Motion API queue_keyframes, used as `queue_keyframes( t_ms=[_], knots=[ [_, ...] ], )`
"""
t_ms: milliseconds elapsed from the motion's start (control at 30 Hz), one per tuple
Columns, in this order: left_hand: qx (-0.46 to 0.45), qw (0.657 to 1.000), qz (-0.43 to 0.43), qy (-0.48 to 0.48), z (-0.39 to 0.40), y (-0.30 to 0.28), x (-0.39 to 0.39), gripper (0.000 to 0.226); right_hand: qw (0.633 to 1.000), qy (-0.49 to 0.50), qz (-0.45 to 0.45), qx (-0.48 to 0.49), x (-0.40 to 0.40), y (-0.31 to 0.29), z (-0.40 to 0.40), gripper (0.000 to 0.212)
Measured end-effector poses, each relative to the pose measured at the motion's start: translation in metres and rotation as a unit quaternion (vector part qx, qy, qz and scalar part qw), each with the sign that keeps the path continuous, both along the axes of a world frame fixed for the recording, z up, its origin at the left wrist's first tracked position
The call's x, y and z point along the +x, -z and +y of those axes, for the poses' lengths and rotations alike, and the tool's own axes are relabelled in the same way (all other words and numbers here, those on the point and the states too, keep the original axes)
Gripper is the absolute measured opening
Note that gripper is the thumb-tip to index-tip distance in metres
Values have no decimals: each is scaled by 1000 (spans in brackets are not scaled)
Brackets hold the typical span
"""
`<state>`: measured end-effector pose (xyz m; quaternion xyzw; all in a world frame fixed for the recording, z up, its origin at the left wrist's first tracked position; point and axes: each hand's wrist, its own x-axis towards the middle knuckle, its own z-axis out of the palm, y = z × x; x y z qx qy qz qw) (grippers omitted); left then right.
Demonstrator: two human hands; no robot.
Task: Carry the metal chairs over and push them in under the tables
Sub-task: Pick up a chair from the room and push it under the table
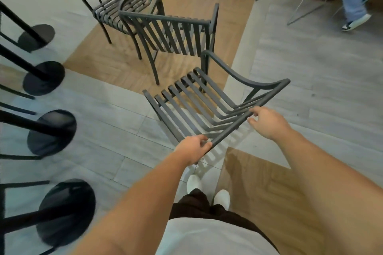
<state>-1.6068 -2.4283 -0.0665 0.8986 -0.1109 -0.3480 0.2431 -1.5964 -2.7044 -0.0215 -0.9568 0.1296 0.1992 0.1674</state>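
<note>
A dark grey slatted metal chair (199, 99) stands in front of me, its back toward me. My left hand (192, 149) grips the left end of the chair's top back rail. My right hand (267, 122) is at the right part of the same rail, fingertips touching it, fingers loosely bent. A second metal chair (172, 33) stands just beyond it. Farther back stands a stack of the same chairs (122, 2).
Several black round table bases (66, 211) with dark posts line the left side. A person's jeans leg and shoe (356, 20) are at the top right, beside thin wire chair legs (300, 6). Grey tile floor lies open to the right.
</note>
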Motion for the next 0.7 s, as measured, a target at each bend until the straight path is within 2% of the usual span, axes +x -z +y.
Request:
queue_keyframes(
  t_ms=[467, 600, 700],
  knots=[
    [-14, 1000, 23, 10, -12, 25, 41, 52, 990, -106, 68, -62, 51, 13, -1, 54],
    [-17, 999, 45, -14, -25, 32, 41, 61, 972, -180, 138, -66, 70, 23, -10, 66],
    [-14, 997, 72, -33, -39, 36, 38, 77, 943, -255, 188, -97, 83, 33, -25, 75]
  ],
)
